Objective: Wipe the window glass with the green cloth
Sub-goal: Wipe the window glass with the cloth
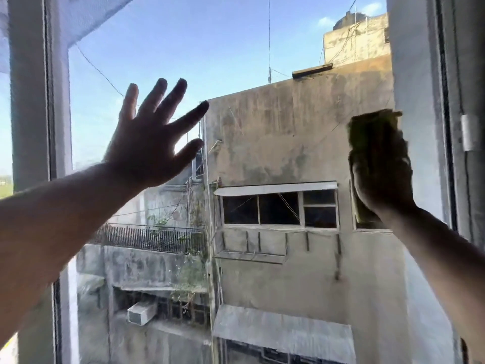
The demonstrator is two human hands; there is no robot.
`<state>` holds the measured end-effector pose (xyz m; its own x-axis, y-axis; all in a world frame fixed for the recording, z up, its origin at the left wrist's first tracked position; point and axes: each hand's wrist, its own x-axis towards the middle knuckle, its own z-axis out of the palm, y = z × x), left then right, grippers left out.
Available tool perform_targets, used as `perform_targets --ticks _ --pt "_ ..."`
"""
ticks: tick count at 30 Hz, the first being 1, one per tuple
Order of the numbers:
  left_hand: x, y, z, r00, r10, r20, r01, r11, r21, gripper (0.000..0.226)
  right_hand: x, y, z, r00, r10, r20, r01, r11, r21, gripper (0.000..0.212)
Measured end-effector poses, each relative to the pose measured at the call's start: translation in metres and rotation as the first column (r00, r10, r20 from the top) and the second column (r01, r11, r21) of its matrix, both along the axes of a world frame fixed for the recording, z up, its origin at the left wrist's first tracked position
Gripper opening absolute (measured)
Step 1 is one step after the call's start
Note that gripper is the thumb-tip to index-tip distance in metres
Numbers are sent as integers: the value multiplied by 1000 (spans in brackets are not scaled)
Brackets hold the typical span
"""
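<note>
Head view: the right hand lies flat, pressing the green cloth against the window glass beside the right frame. The left hand is spread wide and holds nothing. Apply even palm pressure and wipe in overlapping strokes.

green cloth | folded, flat on window glass | right side

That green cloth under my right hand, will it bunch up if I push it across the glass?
Probably soft and floppy: the green cloth looks folded into a pad under the flat right hand. It likely slides easily on the smooth window glass, though uncovered edges may curl.
</note>
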<state>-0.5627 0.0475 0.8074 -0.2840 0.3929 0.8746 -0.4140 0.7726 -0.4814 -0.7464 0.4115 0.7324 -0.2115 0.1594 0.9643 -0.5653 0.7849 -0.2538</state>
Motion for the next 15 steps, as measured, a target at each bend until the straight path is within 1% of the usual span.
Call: perform_targets --ticks 1,2,3,4,5,6,7,8,9,10,11,12,13,14,15 --pt "0 -1 0 1000 -8 -1 8 1000 -5 66 5 -12 8 999 1 52 4 996 -92 71" --pt "0 -2 1 1000 -16 1 16 1000 -14 65 16 -33 10 997 -25 69 32 995 -99 72" --pt "0 -3 0 1000 -26 2 26 999 -21 65 29 -60 4 997 -45 56 48 997 -59 70" --pt "-1 -4 0 999 -34 -4 34 999 -24 65 46 -93 -8 1000 -22 4 22 1000 10 66" --pt "-3 -5 -1 999 -39 -18 39 999 -29 64 64 -127 -25 996 52 -67 -44 992 116 62" --pt "-4 -5 -2 999 -45 -28 44 998 -33 64 82 -161 -44 980 140 -139 -97 955 279 58" --pt "-4 -7 -1 998 -50 -29 49 998 -36 64 100 -190 -66 949 237 -210 -106 863 493 53" --pt "-4 -8 0 998 -54 -18 53 998 -39 64 117 -208 -85 916 319 -244 -69 724 686 50" --pt "-4 -9 0 998 -56 -8 56 998 -37 65 125 -215 -99 898 365 -246 -20 591 806 48" --pt "-4 -11 1 998 -59 -8 59 998 -33 65 121 -210 -103 897 376 -233 5 518 856 47" --pt "-5 -12 0 998 -61 -17 61 998 -32 65 108 -195 -99 897 388 -212 -25 524 851 48" --pt "-6 -14 -1 998 -61 -30 60 997 -37 65 93 -175 -91 901 380 -207 -65 591 804 50" --pt "-7 -15 -1 997 -65 -41 63 997 -46 65 78 -150 -82 922 327 -206 -87 695 714 52" --pt "-8 -14 -1 996 -72 -49 69 996 -52 65 60 -121 -72 947 234 -219 -67 813 578 54" --pt "-9 -13 0 995 -78 -54 75 996 -55 64 40 -87 -65 969 117 -218 -12 903 430 55"
